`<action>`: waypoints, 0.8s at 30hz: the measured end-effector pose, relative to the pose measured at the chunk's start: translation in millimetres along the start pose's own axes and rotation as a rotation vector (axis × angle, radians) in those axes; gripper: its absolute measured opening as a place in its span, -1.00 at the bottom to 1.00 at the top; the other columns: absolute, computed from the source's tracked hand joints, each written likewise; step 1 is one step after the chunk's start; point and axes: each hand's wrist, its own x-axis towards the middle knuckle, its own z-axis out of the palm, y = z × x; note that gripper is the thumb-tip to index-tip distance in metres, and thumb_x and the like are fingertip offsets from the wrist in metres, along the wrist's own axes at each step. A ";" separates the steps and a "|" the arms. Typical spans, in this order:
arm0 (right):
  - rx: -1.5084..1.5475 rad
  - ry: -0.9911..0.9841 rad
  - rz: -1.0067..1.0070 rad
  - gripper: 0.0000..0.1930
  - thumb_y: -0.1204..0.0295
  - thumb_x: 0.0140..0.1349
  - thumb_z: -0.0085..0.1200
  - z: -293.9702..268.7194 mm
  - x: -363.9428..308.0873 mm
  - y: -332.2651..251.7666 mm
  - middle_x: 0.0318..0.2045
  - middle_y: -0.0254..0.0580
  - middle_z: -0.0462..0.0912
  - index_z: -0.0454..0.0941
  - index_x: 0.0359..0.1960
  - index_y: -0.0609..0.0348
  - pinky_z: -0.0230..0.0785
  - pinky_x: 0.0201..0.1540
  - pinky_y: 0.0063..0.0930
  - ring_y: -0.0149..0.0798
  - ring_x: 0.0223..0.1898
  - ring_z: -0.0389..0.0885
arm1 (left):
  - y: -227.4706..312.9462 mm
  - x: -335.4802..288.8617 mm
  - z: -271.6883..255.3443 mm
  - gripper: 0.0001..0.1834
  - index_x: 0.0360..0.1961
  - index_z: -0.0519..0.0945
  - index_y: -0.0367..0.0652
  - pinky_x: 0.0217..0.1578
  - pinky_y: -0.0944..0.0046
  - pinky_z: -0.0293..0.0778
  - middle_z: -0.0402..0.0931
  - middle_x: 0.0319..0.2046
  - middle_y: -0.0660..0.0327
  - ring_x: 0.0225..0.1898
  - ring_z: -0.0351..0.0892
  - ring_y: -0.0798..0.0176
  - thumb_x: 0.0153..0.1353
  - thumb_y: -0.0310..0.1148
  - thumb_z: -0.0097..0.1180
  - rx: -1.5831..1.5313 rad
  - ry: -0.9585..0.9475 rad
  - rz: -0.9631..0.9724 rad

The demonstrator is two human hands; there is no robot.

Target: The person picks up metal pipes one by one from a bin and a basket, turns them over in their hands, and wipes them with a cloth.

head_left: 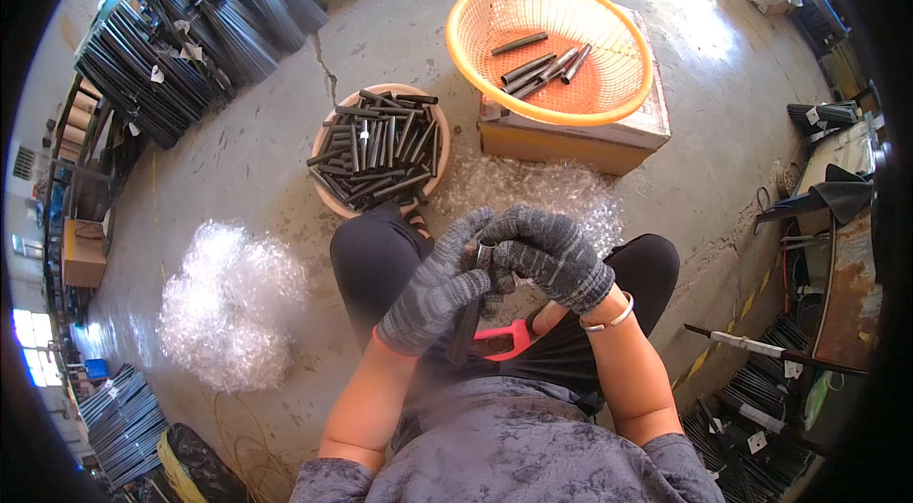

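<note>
My left hand [433, 289], in a grey knitted glove, is closed around a short dark metal tube [485, 256] held upright over my lap. My right hand [556, 261], gloved the same way, curls its fingers against the tube's upper end. Below the left fingers a dark strip [463, 330] slants down; whether it belongs to the tube I cannot tell. Between my thighs shows a pink-red object [512, 341] with a dark middle, its kind unclear. Beyond my knees, a pale round basin [328, 195] is heaped with short dark tubes [380, 146].
An orange plastic basket [609, 47] holding several tubes [540, 70] rests on a cardboard box [571, 144]. Clear plastic shavings lie in a big heap [233, 303] at left and a thinner patch [542, 189] ahead. Long dark rods [143, 66] fill the left rack; a worn bench [846, 284] stands right.
</note>
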 end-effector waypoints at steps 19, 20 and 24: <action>-1.034 0.167 -0.330 -0.81 0.47 -0.18 0.17 5.7 -7.5 -19.4 -0.56 -0.19 0.46 0.55 -0.43 0.06 0.34 -0.49 -0.32 -0.07 -0.51 0.49 | -5.4 -3.7 7.4 -0.48 0.15 0.19 -0.22 -0.29 0.39 0.40 0.45 -0.28 0.20 -0.33 0.45 0.39 0.15 -0.59 -0.02 0.536 0.081 0.147; -1.062 0.155 -0.364 -0.81 0.46 -0.20 0.17 4.4 -6.6 -19.4 -0.58 -0.19 0.44 0.55 -0.45 0.06 0.33 -0.50 -0.32 -0.08 -0.53 0.48 | -3.2 -4.7 10.8 -0.51 0.12 0.21 -0.22 -0.29 0.39 0.41 0.45 -0.28 0.21 -0.34 0.45 0.39 0.15 -0.59 -0.01 0.547 0.096 0.126; -1.033 0.120 -0.409 -0.82 0.47 -0.26 0.16 -0.3 -4.4 -18.6 -0.60 -0.19 0.42 0.50 -0.52 0.06 0.29 -0.52 -0.30 -0.08 -0.55 0.45 | -15.3 -3.4 7.8 -0.60 0.00 0.29 -0.21 -0.28 0.39 0.43 0.45 -0.30 0.23 -0.33 0.46 0.38 0.11 -0.59 0.04 0.379 0.092 0.186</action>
